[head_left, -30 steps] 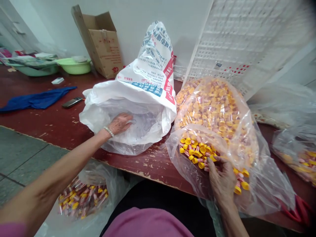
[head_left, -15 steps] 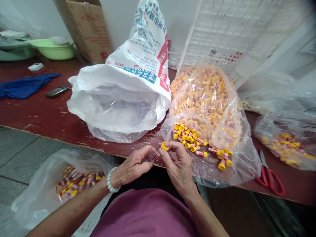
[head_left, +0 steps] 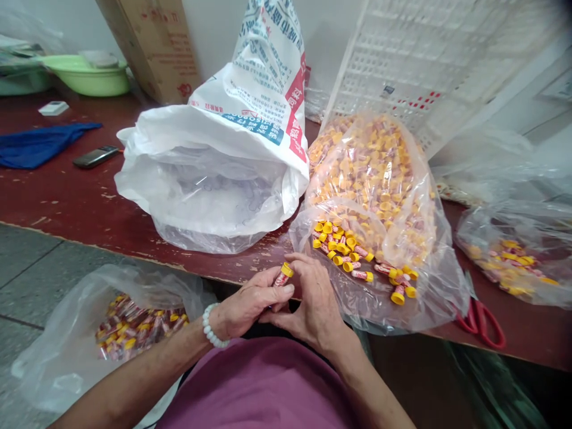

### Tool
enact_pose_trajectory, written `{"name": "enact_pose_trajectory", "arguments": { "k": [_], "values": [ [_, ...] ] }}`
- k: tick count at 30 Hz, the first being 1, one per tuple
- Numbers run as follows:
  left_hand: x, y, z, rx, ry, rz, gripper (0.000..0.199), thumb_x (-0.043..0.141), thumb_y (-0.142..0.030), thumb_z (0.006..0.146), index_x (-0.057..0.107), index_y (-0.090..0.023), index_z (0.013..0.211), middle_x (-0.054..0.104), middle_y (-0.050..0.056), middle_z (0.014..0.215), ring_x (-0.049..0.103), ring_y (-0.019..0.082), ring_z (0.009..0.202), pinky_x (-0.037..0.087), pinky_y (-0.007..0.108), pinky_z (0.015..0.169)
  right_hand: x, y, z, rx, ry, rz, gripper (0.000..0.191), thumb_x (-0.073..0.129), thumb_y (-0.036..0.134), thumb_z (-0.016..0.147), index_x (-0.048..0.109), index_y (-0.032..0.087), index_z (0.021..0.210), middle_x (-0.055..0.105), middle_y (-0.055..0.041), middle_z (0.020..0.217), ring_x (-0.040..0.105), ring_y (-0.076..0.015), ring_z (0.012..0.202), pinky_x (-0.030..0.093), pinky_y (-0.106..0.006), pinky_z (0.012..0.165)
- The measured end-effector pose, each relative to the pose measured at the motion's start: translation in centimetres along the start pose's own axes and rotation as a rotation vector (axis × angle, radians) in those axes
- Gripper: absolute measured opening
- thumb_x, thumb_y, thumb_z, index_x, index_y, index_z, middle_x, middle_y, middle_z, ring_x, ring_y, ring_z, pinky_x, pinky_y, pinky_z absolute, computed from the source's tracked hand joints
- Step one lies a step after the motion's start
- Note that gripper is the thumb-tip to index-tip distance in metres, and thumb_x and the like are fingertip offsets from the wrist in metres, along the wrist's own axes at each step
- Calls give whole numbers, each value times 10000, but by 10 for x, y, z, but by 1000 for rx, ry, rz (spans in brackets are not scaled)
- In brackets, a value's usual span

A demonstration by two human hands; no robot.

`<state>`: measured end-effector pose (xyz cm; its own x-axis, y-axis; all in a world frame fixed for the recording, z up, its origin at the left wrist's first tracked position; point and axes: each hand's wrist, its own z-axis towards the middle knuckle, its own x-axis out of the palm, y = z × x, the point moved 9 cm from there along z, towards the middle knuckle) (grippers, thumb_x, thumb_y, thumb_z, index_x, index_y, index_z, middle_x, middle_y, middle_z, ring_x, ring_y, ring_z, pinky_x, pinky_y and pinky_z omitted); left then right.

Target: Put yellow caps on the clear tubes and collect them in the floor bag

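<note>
My left hand (head_left: 250, 301), with a beaded bracelet on its wrist, is closed on a small red-and-white tube with a yellow cap (head_left: 283, 274), held upright and slightly tilted. Beside it, my right hand (head_left: 313, 298) has curved fingers near the tube's lower end; what its fingertips hold, if anything, is hidden. A clear bag (head_left: 370, 185) full of yellow-capped tubes stands to the right, with loose tubes (head_left: 344, 244) at its mouth. The white sack (head_left: 210, 179) lies open with clear plastic inside. Below left, another clear bag (head_left: 138, 328) holds more capped tubes.
Red scissors (head_left: 480, 322) lie at the table's (head_left: 134, 232) right front edge, near another bag (head_left: 521, 262) of yellow pieces. At left are a phone (head_left: 95, 156), a blue cloth (head_left: 42, 143) and a green basin (head_left: 89, 76). A white crate (head_left: 402, 65) leans behind.
My hands have come closer together. The yellow cap, earlier between my right fingers, now sits on the tube in my left hand. The view has shifted slightly.
</note>
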<state>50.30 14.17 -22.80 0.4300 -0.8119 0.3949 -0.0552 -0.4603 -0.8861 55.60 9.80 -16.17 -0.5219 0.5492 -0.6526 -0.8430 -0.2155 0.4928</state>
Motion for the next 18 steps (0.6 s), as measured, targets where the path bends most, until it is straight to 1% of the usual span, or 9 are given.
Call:
{"name": "enact_pose_trajectory", "arguments": {
  "k": [3, 5, 7, 9, 11, 12, 15, 16, 18],
  "values": [
    [4, 3, 6, 18, -25, -30, 233, 625, -323, 779, 471, -150, 796, 361, -36, 686, 287, 83, 604, 256, 213, 543, 1, -4, -1, 40, -55, -50, 354, 646, 215, 596, 461, 208, 897, 590, -66, 911, 561, -225, 849, 454, -368, 726],
    [7, 5, 8, 17, -37, -48, 228, 648, -301, 755, 497, -143, 819, 390, -32, 700, 314, 80, 607, 275, 208, 547, 5, -5, -1, 89, -27, -42, 320, 639, 197, 581, 464, 206, 848, 569, -37, 822, 544, -207, 764, 455, -355, 675],
    [10, 4, 8, 5, -14, -61, 226, 666, -254, 720, 520, -142, 851, 424, -29, 708, 344, 78, 602, 293, 204, 547, 9, -2, 0, 111, 60, -7, 365, 694, 224, 595, 497, 201, 900, 589, -44, 872, 556, -215, 796, 474, -367, 695],
    [4, -4, 4, 7, -15, -24, 214, 665, -226, 701, 529, -147, 847, 453, -29, 699, 384, 80, 594, 324, 208, 561, 4, 1, -3, 89, 131, 58, 554, 758, 315, 622, 501, 196, 1097, 585, -89, 1085, 561, -248, 968, 495, -393, 791],
    [-20, -22, 0, 56, -113, 101, 184, 660, -241, 709, 526, -156, 801, 471, -35, 664, 419, 86, 579, 347, 219, 574, -17, -10, -10, 97, 86, 73, 709, 746, 396, 676, 421, 205, 1276, 521, -116, 1246, 534, -254, 1088, 500, -392, 853],
    [-42, -36, -3, 112, -221, 204, 172, 656, -257, 717, 526, -159, 771, 479, -36, 645, 432, 91, 575, 353, 224, 578, -32, -23, -17, 132, 20, 23, 686, 712, 405, 721, 406, 210, 1304, 522, -117, 1250, 541, -248, 1087, 505, -388, 855],
    [-112, -94, -15, 363, -632, 673, 99, 626, -245, 722, 585, -155, 730, 535, -16, 657, 472, 117, 613, 362, 240, 602, -77, -83, -46, 286, -151, -332, 349, 564, 349, 844, 538, 217, 1166, 622, -92, 1076, 592, -249, 981, 492, -421, 852],
    [-126, -111, -15, 433, -705, 869, 69, 596, -215, 725, 620, -152, 738, 570, 3, 703, 500, 132, 653, 375, 252, 632, -82, -103, -56, 311, -131, -453, 289, 521, 348, 862, 575, 208, 1108, 634, -99, 1053, 586, -269, 993, 472, -452, 875],
    [-143, -127, 1, 515, -686, 1240, 163, 524, -133, 710, 676, -152, 768, 627, 44, 825, 547, 168, 760, 399, 284, 720, -79, -138, -72, 316, -23, -602, 263, 467, 330, 875, 622, 187, 1033, 646, -121, 1037, 581, -290, 1001, 452, -476, 886]
  ]
}}
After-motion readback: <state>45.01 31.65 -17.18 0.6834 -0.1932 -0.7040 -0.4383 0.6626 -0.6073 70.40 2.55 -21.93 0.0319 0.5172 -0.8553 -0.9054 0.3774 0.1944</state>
